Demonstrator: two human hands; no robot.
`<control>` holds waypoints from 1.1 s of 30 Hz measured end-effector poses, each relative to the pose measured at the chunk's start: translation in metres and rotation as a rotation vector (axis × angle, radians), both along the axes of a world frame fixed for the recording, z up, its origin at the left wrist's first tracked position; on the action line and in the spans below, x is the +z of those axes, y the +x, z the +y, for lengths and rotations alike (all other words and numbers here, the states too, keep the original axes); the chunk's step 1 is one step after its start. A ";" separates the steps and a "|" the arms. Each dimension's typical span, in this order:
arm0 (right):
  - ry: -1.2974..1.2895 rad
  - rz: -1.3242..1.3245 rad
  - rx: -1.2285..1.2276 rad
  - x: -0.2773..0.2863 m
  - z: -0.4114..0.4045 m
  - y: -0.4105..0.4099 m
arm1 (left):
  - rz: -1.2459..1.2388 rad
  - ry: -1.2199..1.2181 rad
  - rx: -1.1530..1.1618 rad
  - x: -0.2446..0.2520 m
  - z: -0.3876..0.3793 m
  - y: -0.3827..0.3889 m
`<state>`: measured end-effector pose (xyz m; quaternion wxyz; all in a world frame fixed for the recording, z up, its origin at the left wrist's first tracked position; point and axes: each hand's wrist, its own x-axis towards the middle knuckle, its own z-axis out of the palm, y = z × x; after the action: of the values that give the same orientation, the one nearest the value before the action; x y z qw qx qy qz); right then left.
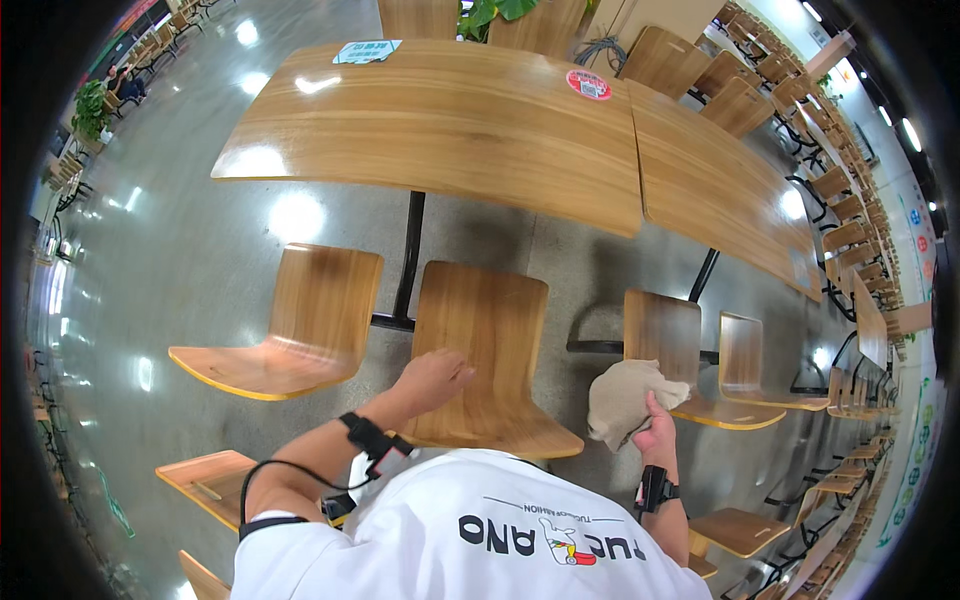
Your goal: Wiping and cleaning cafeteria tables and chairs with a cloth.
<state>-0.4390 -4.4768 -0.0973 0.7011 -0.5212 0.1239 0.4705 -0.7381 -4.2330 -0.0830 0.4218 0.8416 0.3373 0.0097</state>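
Note:
My left hand (pixel 436 381) is over the left side of a curved wooden chair (pixel 487 322), its fingers curled and nothing visible in them. Whether it touches the wood I cannot tell. To the right, my right hand (pixel 657 431) grips a beige cloth (pixel 622 397) by its edge, the thumb on top. The bunched cloth hangs in front of another wooden chair (pixel 660 326) and hides part of it. Beyond the chairs stands a long wood-grain table (pixel 450 120) with a white and teal sticker (pixel 367 52) and a round red sticker (pixel 589 85) bearing a printed code.
A second table section (pixel 712 180) adjoins on the right. Another chair (pixel 322 307) stands at left, and a chair back (pixel 210 484) is behind my left arm. Black metal legs (pixel 409 255) rise from the glossy grey floor (pixel 187 247). A person (pixel 124 84) sits far off at upper left.

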 end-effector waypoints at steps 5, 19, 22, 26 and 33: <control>-0.104 0.036 0.004 -0.017 0.011 0.012 | 0.007 0.079 0.087 -0.023 -0.026 -0.037; 0.053 -0.035 0.484 -0.036 0.106 0.102 | 0.214 0.588 0.638 -0.002 -0.092 -0.012; 0.111 -0.017 0.598 -0.049 0.114 0.129 | 0.163 0.593 0.902 -0.009 -0.087 -0.003; 0.106 -0.016 0.637 -0.039 0.128 0.143 | 0.263 0.642 0.968 -0.008 -0.090 -0.008; 0.152 -0.179 0.612 0.019 0.209 0.174 | 0.235 0.660 0.973 -0.012 -0.090 0.001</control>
<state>-0.2651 -4.2674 -0.0784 0.5724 -0.5197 -0.1361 0.6195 -0.7372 -4.3227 -0.0945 0.0452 0.6725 0.7075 0.2125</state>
